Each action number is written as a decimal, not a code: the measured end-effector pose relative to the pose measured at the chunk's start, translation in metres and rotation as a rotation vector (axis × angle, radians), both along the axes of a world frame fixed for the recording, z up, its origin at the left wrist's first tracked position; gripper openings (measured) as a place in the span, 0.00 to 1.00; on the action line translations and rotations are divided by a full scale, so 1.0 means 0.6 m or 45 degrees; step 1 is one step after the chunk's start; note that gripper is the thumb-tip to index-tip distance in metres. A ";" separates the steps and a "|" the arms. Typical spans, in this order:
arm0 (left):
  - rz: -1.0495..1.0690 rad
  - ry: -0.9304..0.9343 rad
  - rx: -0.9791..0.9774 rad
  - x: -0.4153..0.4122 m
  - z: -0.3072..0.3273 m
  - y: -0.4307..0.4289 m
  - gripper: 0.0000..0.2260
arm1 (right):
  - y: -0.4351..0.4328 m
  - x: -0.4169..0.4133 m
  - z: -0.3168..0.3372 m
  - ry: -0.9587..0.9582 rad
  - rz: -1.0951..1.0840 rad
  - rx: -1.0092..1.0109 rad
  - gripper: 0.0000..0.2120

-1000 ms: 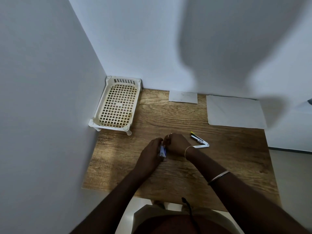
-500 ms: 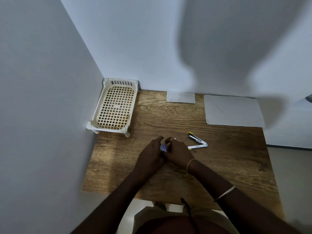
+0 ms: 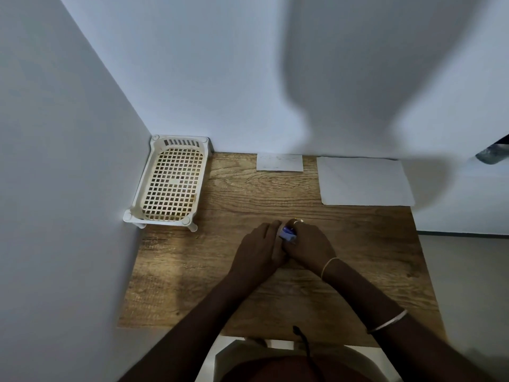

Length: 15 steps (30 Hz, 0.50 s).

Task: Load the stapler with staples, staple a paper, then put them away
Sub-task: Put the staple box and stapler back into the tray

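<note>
**Small blue box held between two hands over a wooden worktop**

The box [image 3: 287, 234] sits at mid-worktop, where the two hands meet, and only its upper blue face shows. The left hand [image 3: 259, 249] covers its left side and the right hand [image 3: 311, 248] covers its right side and near end. The left fingers [image 3: 275, 225] curl against the left edge of the box; the right fingers [image 3: 297, 226], one bearing a ring [image 3: 298, 221], curl round its right edge, so both hands grip it. Whether the box touches the wood beneath cannot be told. A thin bracelet [image 3: 329, 267] circles the right wrist and a bangle [image 3: 388, 323] sits further up that forearm.

Well apart from the hands, a cream lattice basket [image 3: 181, 142] stands in the far left corner, touching both walls. A small card [image 3: 279, 162] lies against the far wall, and a larger paper sheet [image 3: 363, 180] lies flat just to its right at the far right corner. The worktop [image 3: 248, 194] is wood-grained brown, enclosed by pale walls [image 3: 192, 78] on the left and behind. Grey floor [image 3: 468, 271] shows past its right edge.
</note>
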<state>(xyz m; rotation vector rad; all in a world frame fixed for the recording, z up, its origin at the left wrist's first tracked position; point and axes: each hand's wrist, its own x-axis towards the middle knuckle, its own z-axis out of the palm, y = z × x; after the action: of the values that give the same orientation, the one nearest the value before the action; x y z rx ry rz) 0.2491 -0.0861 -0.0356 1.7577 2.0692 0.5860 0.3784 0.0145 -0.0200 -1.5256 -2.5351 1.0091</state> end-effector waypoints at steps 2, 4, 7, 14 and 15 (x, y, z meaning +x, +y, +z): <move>-0.068 0.026 -0.052 0.002 -0.010 0.005 0.37 | 0.009 0.024 -0.004 -0.040 0.041 0.148 0.14; -0.132 0.040 -0.113 0.004 -0.019 0.011 0.38 | 0.020 0.048 -0.012 -0.078 0.082 0.266 0.19; -0.176 0.023 -0.122 0.006 -0.025 0.023 0.38 | 0.033 0.069 -0.023 -0.163 0.145 0.317 0.16; -0.269 0.016 -0.150 0.022 -0.020 0.073 0.41 | 0.040 0.078 -0.036 -0.184 0.196 0.297 0.14; -0.294 0.021 -0.156 0.024 -0.020 0.079 0.41 | 0.042 0.078 -0.037 -0.187 0.209 0.294 0.15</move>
<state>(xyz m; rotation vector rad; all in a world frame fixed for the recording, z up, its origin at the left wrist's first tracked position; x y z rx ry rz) 0.2634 -0.0384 -0.0474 1.8990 1.8354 0.3705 0.4253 0.0395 -0.0420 -1.3966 -2.7976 0.6073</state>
